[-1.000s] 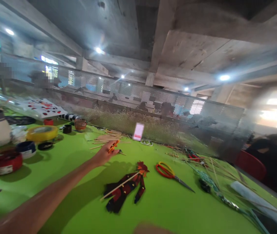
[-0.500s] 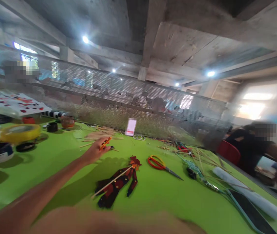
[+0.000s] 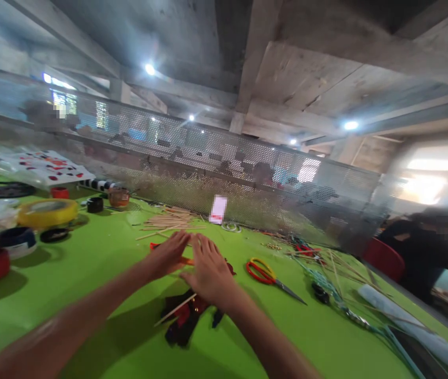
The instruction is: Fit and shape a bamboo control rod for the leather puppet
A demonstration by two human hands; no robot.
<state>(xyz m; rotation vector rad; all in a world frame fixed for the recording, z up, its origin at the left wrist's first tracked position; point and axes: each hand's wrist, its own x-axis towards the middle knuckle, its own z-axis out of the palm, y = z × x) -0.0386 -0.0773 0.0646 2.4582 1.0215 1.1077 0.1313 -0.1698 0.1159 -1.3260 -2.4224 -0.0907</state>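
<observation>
A jointed figure puppet (image 3: pixel 182 329) in dark red and black, with gold fasteners and a thin wooden stick (image 3: pixel 174 310) along it, lies on the green tabletop. My left hand (image 3: pixel 170 255) is above its head end, closed around a slim orange tool (image 3: pixel 186 261) that looks like a utility knife. Its red-orange end shows left of the hand; the rest is hidden by my fingers. My right hand (image 3: pixel 211 271) meets my left fingertips over the puppet, fingers stretched out and thumb apart. It covers most of the puppet's head and upper body.
Scissors (image 3: pixel 265 273) with red and yellow handles lie to the right. Thin sticks (image 3: pixel 172 218) lie behind my hands. Yellow tape (image 3: pixel 48 211) and paint jars (image 3: pixel 17 242) stand left. A phone (image 3: pixel 409 347) and white roll (image 3: pixel 401 318) lie right, near a seated person (image 3: pixel 417 252).
My right hand has risen from the bottom edge to meet my left hand over the puppet. My left hand has come slightly right and nearer, still holding the orange tool. The view has shifted slightly.
</observation>
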